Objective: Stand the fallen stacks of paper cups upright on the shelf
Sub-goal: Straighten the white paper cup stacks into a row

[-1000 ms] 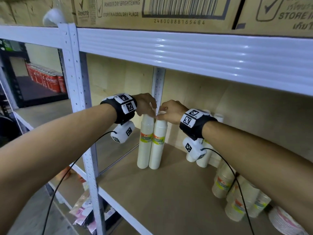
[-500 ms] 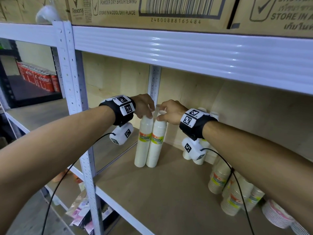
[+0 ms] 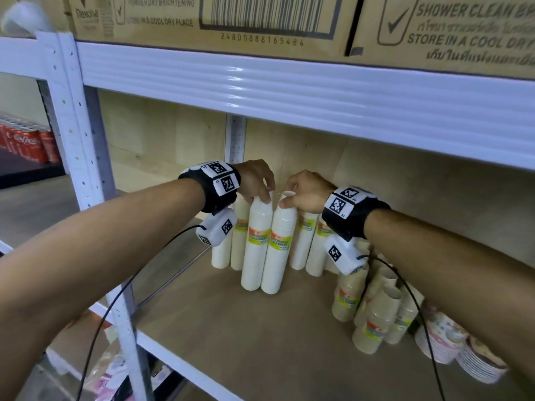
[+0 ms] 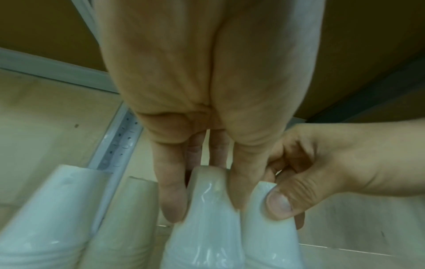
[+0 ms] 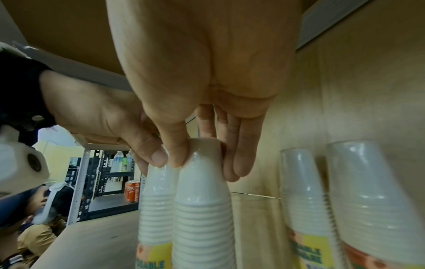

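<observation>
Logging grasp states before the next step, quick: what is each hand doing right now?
Left hand: fingers pinch the top of the left white cup stack.
Right hand: fingers pinch the top of the right white cup stack.

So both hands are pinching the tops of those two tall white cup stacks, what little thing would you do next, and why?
Probably ease both stacks back beside the white stacks by the wall, then let go. The left hand pinches the left stack and the right hand the right stack; both stand upright on the shelf, touching, but in front of that row.
</observation>
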Demonstrator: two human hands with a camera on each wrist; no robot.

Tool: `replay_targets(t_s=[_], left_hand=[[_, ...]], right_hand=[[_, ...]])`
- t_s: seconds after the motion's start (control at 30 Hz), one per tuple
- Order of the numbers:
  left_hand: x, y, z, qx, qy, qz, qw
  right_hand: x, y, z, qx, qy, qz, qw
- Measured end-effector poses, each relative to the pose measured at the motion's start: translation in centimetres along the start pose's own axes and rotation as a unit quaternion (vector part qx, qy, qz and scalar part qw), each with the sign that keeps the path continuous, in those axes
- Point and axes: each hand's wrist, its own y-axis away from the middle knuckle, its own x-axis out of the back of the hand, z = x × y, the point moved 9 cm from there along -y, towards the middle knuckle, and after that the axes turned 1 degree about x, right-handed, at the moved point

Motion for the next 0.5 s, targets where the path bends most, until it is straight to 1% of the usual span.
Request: replay_targets(t_s=[0.17,0.23,0.33,0.5], left_hand=[[-1.2,-2.0,2.9,-0.027,-0.020,-0.014,0.999],[-1.7,-2.8,4.0,-0.041,-0.008,-0.018,0.999],[-2.1,-3.6,5.6,-0.066,0.003,-0.008,0.998],[-2.8,-5.1,7.1,-0.087,0.020,-0.006,0.996]], right_hand=[[1.8,1.2,3.2,-0.043,0.009,0.018,0.999],[2.4,1.6,4.5,-0.061,0.016,0.029,0.998],[3.0,2.1,6.2,-0.083,0.013,0.033,0.996],[3.9,2.8,8.4,-0.105,0.028,0.045,0.993]])
